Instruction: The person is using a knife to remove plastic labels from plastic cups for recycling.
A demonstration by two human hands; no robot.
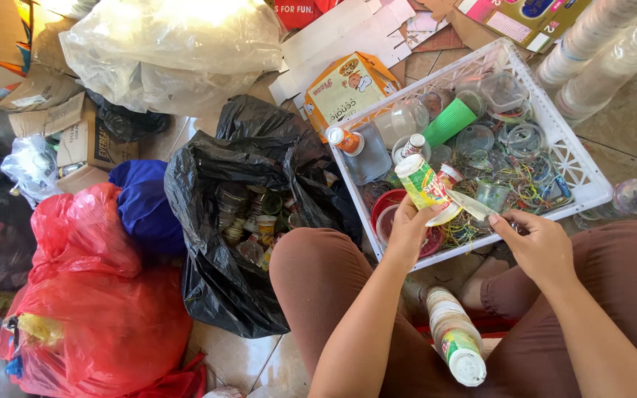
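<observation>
My left hand (409, 230) grips a small plastic cup with a green and yellow label (425, 186), held tilted over the front of a white plastic crate (576, 163). My right hand (538, 243) holds a knife (473, 206) by its handle. The blade points left and its tip touches the cup's lower rim. Between my knees lies a stack of similar nested cups (455, 337). My brown trouser legs fill the lower part of the view.
The crate holds clear cups, lids, a green cup (451, 121) and rubber bands. An open black bag (241, 214) of cups sits to the left, beside red bags (90, 309) and a blue bundle (141, 203). Cardboard, a clear bag and stacked clear cups (599, 51) lie behind.
</observation>
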